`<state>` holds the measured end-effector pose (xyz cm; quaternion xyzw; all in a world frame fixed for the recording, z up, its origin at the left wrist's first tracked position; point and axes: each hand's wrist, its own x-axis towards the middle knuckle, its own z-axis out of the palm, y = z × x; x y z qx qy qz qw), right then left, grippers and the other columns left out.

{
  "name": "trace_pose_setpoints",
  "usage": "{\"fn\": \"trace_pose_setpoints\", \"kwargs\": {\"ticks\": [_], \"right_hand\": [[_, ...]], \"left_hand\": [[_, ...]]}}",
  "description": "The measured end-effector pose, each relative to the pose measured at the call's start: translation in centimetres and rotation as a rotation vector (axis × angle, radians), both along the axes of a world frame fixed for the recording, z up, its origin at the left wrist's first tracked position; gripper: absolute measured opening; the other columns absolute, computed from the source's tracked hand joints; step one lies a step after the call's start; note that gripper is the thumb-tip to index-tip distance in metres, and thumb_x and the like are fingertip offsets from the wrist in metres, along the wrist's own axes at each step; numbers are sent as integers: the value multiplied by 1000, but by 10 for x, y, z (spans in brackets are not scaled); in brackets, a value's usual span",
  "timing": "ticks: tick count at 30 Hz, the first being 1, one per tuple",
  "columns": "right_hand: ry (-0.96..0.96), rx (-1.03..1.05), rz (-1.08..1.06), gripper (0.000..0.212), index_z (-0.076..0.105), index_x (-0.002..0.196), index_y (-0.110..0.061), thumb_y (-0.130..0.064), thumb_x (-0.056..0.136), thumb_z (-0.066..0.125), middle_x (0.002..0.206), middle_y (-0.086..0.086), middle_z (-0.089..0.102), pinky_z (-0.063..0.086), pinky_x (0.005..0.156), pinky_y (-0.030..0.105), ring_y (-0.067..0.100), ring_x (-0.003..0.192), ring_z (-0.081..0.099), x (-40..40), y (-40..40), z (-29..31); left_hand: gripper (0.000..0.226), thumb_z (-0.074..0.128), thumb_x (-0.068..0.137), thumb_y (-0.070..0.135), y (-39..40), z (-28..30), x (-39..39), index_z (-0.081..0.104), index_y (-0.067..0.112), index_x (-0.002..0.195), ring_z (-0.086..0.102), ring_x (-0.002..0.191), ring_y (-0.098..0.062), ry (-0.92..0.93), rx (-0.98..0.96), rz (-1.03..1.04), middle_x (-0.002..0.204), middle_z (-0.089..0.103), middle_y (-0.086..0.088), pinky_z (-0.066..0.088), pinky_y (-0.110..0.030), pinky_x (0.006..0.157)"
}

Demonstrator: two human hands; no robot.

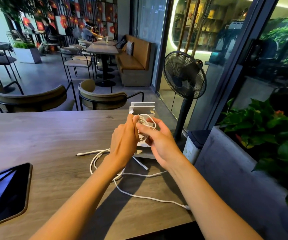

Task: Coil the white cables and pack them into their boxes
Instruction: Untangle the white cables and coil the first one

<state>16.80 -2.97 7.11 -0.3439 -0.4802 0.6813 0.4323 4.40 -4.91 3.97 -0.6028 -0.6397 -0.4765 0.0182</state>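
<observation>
Both hands are up over the far right part of the wooden table (44,135), working one white cable coil (144,122) between them. The left hand (124,141) is curled round the coil's left side, fingers closed on the loops, back of the hand facing up. The right hand (158,141) grips the same bundle from the right w/ thumb and fingers bent round the strands; a loop arcs over its fingertips. The coil is held in the air, just in front of the white boxes (142,107), which stand at the table's far edge, open side toward the person, one behind the other. Can't tell how many boxes exactly, looks like 2 or more.

Under the forearms more loose white cable (94,161) lies on the tabletop in a slack loop, one plug end (78,155) pointing left, another connector (145,168) near the right wrist, and a long strand (148,197) running toward the near right edge, ending in a plug by the right arm. Whether that's 1 cable or 2, can't tell.

A dark phone (8,193) lies screen-up at the near left, well apart from the cables. Off the table's right end stands a black pedestal fan (184,75), w/ green plants (269,132) in a planter further right. Chairs (30,97) sit across the table.
</observation>
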Motion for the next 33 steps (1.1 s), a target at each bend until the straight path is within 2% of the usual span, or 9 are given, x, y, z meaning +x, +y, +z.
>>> {"fn": "trace_pose_setpoints", "kwargs": {"ticks": [3,8,10,13,16,20,24,29,33], "right_hand": [[-95,105,-55,44,62,123,-15,-4,84,81,113,7,76,57,94,33,24,110,72,3,0,1],[-134,161,135,48,61,126,-24,-6,85,80,108,2,77,54,79,20,11,100,71,11,-3,16],[-136,166,191,51,59,127,-30,-8,85,80,108,3,75,52,89,29,18,110,70,12,-4,17],[-58,137,222,51,58,129,-30,-16,84,79,116,7,74,50,105,45,31,122,65,11,-5,15],[-53,153,117,38,60,123,-31,-13,92,74,121,6,75,56,100,35,22,115,70,9,-7,14],[-187,202,-75,51,60,124,-25,-4,84,82,110,3,77,62,83,25,15,96,76,16,0,12],[-245,202,-26,33,70,104,-17,-1,80,84,88,2,80,59,69,20,14,84,76,28,1,18],[-331,215,179,27,72,109,-15,-6,85,81,102,7,80,61,89,29,20,99,76,31,1,16],[-583,549,-82,25,74,111,-15,-7,87,79,93,-1,76,57,76,14,8,85,73,32,8,6]], "left_hand": [[35,31,112,29,3,4,1,57,11,97,61,62,-11,-317,-18,-199,73,65,-4,52,-32,59],[36,31,113,32,1,10,-6,62,15,109,70,89,-12,-473,-47,-307,96,72,-5,57,-31,76],[43,28,112,38,-1,15,-8,63,13,116,71,96,-18,-509,-52,-332,102,72,-7,58,-31,81],[42,26,113,34,-3,23,-7,62,14,116,69,94,-13,-493,-25,-324,102,71,-4,55,-26,79],[37,25,113,34,-6,26,0,57,17,112,67,88,-23,-507,-31,-336,98,68,-3,57,-35,72],[28,23,112,39,-11,27,-1,45,22,115,63,88,-37,-525,-56,-358,101,63,-6,56,-54,76],[27,23,112,38,-10,29,-2,41,18,116,59,77,-30,-529,-50,-336,96,59,-7,53,-47,67],[34,24,111,40,0,20,-2,45,13,113,55,73,-13,-529,-6,-166,91,57,-10,47,-30,67],[35,21,111,41,-4,18,6,44,15,119,51,70,-10,-607,-102,-214,92,56,-9,44,-23,60]]}}
